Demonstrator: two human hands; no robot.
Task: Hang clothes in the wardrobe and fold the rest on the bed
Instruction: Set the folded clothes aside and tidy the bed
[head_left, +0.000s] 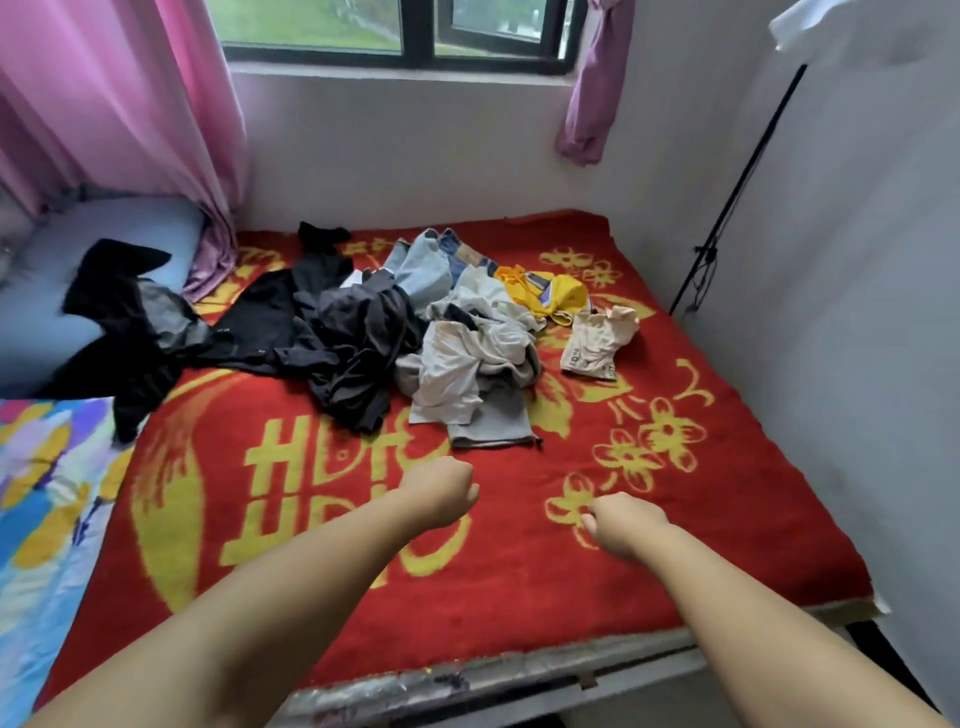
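Both arms reaching out over red blanket (519, 571) on bed, likely heading for first garment. Left hand (441, 493) and right hand (623, 522) curling into loose fists, seemingly holding nothing, though fingers facing away. Clothes pile (415, 332) lying unsorted mid-bed, beyond both hands, apart; grey shorts (493, 421) nearest left hand.
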